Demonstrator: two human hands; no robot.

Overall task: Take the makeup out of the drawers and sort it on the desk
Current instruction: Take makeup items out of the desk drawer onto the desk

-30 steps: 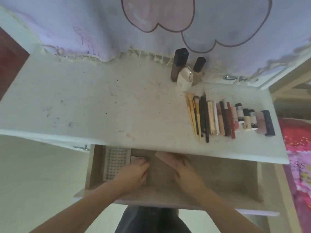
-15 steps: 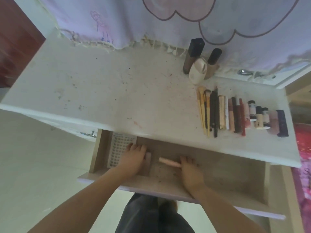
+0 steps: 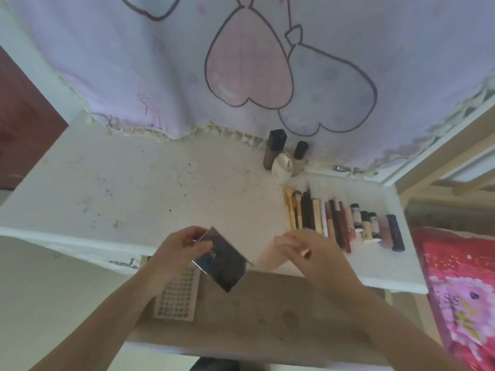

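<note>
My left hand holds a dark, shiny square makeup palette tilted above the desk's front edge. My right hand grips a pale pink flat case beside it, blurred. Below them the drawer stands open, with a white perforated tray lying at its left end. On the white desk to the right lies a row of brushes, pencils, lipsticks and small tubes. Two dark-capped bottles and a white egg-shaped case stand behind the row.
A lilac curtain with heart shapes hangs over the desk's back edge. A red and pink patterned cloth lies to the right of the desk. A dark red door is at the far left. A metal latch sits under the desk edge.
Both hands have come up out of the drawer to the desk's front edge. The left now carries the dark palette and the right the pink case. The camera has tilted up.
</note>
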